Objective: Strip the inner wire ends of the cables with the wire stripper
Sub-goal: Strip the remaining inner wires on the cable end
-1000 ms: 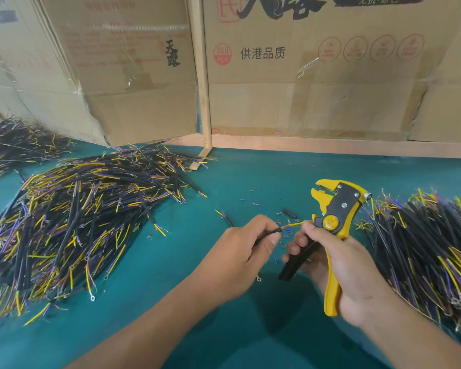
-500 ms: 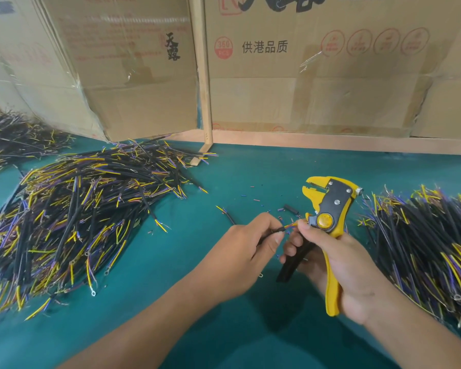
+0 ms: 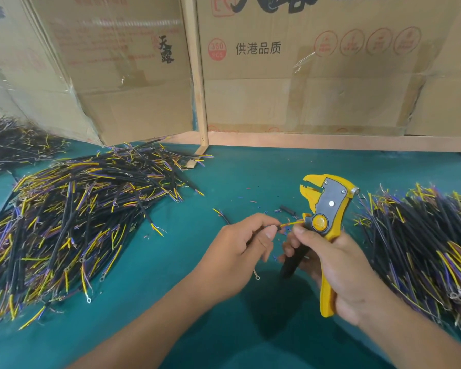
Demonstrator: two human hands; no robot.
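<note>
**Cable end held beside the wire stripper**

The left hand (image 3: 240,251) pinches a short black cable (image 3: 276,228) between thumb and forefinger, so that its yellow inner wire (image 3: 290,224) points right, reaching the lower side of the tool's head near the round orange knob (image 3: 320,222). The right hand (image 3: 338,265) grips the yellow-and-grey wire stripper (image 3: 328,203) — fingers curled round both handles, thumb near the wire's tip; the head stands upright above the fist, its toothed jaws slightly parted. Whether the wire sits in a cutting slot cannot be told. A ring terminal (image 3: 256,276) hangs below the left hand. Both hands hover over a green table (image 3: 171,262) — a large heap of cables (image 3: 69,222) lies to the left, another heap (image 3: 423,235) to the right. Small insulation scraps (image 3: 253,201) dot the cloth near the tool. Cardboard boxes (image 3: 304,89) stand behind.
</note>
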